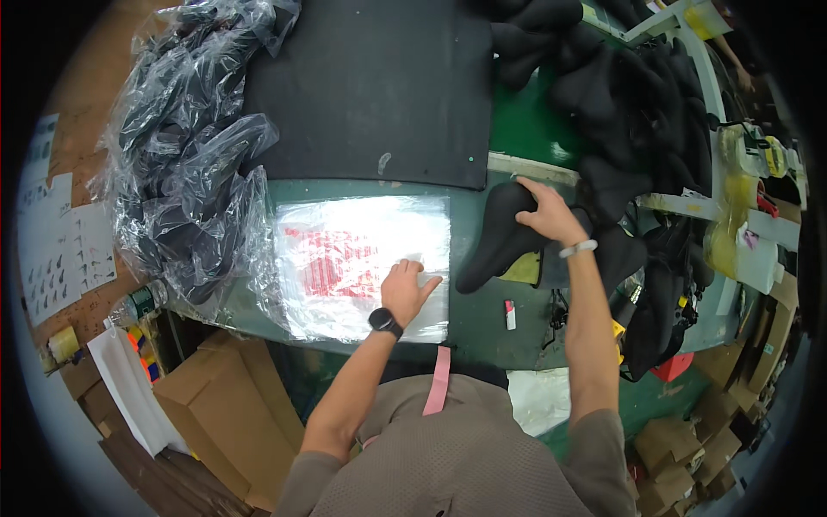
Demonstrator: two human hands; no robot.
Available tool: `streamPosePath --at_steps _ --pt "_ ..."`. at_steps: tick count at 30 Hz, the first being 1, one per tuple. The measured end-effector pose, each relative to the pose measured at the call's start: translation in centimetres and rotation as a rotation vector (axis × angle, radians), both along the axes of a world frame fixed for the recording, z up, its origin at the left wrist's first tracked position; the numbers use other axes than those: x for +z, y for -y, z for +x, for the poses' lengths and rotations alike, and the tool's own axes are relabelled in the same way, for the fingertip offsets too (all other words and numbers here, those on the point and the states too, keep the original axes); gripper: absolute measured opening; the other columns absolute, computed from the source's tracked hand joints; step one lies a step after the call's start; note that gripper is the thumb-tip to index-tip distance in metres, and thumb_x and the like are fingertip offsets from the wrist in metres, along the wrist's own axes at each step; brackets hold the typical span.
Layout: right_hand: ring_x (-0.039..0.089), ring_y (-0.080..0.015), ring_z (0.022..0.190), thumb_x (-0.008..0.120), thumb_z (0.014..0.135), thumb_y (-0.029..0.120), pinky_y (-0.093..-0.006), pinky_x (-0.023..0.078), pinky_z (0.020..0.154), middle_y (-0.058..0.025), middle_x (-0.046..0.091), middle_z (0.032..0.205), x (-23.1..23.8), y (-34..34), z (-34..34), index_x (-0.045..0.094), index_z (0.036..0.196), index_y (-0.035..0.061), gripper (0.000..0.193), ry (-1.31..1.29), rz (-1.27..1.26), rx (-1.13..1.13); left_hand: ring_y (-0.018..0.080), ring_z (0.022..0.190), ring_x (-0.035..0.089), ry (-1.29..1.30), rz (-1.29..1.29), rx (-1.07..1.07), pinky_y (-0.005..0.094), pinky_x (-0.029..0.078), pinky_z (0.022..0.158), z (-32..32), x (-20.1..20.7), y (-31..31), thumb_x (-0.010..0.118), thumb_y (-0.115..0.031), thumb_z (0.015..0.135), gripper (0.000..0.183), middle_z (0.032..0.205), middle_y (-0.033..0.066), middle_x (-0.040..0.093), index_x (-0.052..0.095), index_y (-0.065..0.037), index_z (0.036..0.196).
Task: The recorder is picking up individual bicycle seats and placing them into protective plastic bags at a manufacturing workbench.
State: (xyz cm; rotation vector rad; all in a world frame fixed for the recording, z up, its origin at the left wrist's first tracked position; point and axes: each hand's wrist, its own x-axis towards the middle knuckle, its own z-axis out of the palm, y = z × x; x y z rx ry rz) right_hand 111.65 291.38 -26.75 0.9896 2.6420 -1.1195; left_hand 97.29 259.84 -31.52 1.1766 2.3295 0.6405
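Note:
A stack of clear plastic bags with red print lies flat on the green table in front of me. My left hand, a dark watch on its wrist, rests on the right part of the stack with thumb and fingers apart. To the right of the bags is a black bicycle saddle, its narrow nose pointing toward me and to the left. My right hand grips the saddle's wide far end, thumb and forefinger spread over its edge. Its other fingers are partly hidden.
Bagged saddles are heaped at the left. Bare black saddles pile up at the right. A black mat covers the table's far part. A small red-and-white lighter-like item lies near the front edge; a cardboard box stands below left.

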Motion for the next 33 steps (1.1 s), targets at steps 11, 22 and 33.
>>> streamPosePath --at_steps 11,22,33 --pt "0.060 -0.0193 0.091 0.079 0.081 0.022 -0.0314 0.048 0.081 -0.0140 0.061 0.113 -8.7 21.0 1.5 0.054 0.116 -0.0047 0.051 -0.487 -0.313 -1.070 0.0306 0.090 0.066 0.562 -0.026 0.080 0.0365 0.051 0.081 -2.7 -4.5 3.1 0.054 -0.020 0.096 0.026 0.098 0.0160 0.070 0.069 -0.002 0.106" --pt "0.064 -0.0418 0.078 0.078 0.074 0.013 -0.0488 0.053 0.067 -0.0211 0.062 0.095 0.6 25.1 3.0 0.025 0.154 0.0092 0.095 0.077 0.103 -0.076 0.0117 0.065 0.054 0.726 0.277 0.853 0.0308 0.047 0.061 -6.0 -2.3 3.7 0.048 -0.018 0.099 0.021 0.076 0.0026 0.059 0.061 -0.001 0.099" --pt "0.062 -0.0184 0.064 0.054 0.101 0.032 -0.0328 0.053 0.059 -0.0128 0.067 0.091 6.0 21.5 3.8 0.040 0.140 0.0041 0.050 -0.387 -1.257 -0.776 0.0356 0.085 0.060 0.124 0.261 0.036 0.0476 0.047 0.083 0.7 10.5 7.1 0.053 -0.003 0.084 0.021 0.093 0.0166 0.063 0.063 -0.002 0.102"
